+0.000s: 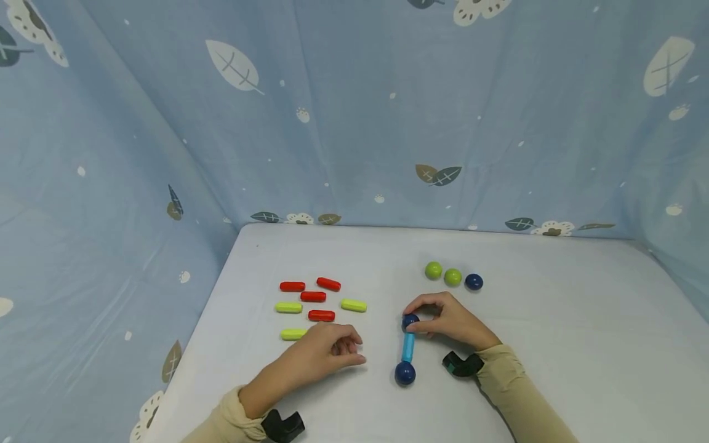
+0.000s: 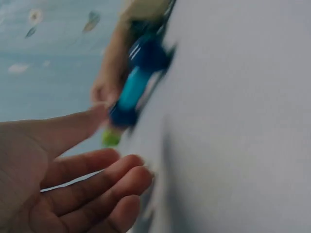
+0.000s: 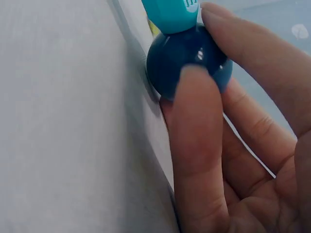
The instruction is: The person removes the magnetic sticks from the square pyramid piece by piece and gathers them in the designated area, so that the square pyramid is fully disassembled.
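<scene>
Grip: right hand [image 1: 451, 321] pinches the far dark blue ball [image 1: 410, 320] between thumb and fingers; the right wrist view shows the thumb [image 3: 194, 145] pressed over the ball's front and another finger [image 3: 257, 58] curled round its side.
Held piece: far dark blue ball sits on the end of a light blue rod [image 1: 408, 347], and a near dark blue ball [image 1: 405, 373] sits on the rod's other end; the three make one dumbbell shape lying on the white table [image 1: 554, 344], a little right of the table's middle.
Left hand: left hand [image 1: 327, 351] rests on the table just left of the rod, fingers loosely curled and holding nothing; the left wrist view, which is blurred, shows the fingers [image 2: 97, 179] relaxed and apart from the rod.
Loose balls: two green balls [image 1: 443, 274] and a third dark blue ball [image 1: 473, 282] lie in a short row beyond the right hand, near it but not touching it.
Loose rods: four red rods [image 1: 313, 296] and three yellow-green rods [image 1: 353, 305] lie scattered beyond the left hand; the nearest yellow-green one [image 1: 292, 334] is just beside the knuckles.
Surround: blue cloth with a leaf print [image 1: 354, 123] hangs behind and at both sides of the table.
Sleeves: both arms wear beige sleeves [image 1: 509, 381], each with a black strap-on piece [image 1: 462, 364] at the wrist.
</scene>
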Available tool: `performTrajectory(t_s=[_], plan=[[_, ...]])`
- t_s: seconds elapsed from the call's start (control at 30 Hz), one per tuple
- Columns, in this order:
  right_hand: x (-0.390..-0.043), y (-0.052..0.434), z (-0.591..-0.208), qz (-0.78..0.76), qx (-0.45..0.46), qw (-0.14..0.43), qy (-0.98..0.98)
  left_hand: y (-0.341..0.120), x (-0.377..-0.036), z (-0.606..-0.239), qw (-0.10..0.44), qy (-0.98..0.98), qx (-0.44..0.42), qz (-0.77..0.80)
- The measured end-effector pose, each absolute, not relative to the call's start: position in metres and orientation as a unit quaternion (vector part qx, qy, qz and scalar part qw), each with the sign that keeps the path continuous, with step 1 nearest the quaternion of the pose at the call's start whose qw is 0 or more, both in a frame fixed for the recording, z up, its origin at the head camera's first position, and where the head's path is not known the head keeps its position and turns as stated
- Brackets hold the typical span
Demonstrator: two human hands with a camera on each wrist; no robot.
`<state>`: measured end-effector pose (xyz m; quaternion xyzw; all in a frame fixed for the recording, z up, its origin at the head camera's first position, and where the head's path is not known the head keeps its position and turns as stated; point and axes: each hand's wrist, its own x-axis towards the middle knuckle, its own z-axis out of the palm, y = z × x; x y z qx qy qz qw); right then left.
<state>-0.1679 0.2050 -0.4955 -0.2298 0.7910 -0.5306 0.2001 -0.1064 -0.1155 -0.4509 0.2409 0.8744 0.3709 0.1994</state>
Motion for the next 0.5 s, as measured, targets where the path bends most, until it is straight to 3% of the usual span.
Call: performTrajectory(t_s=[0.13,0.5], plan=[[-0.166,0.202,-0.496,-0.518,-0.218,0.182,0.807,-0.086,-0.104,-0.462,0.212,0.864,0.235,0.393],[-0.166,0.201,-0.499,-0.515,-0.232,0.166,0.809,-0.04,-0.112,-0.477,0.17,0.872,0.212,0.407]])
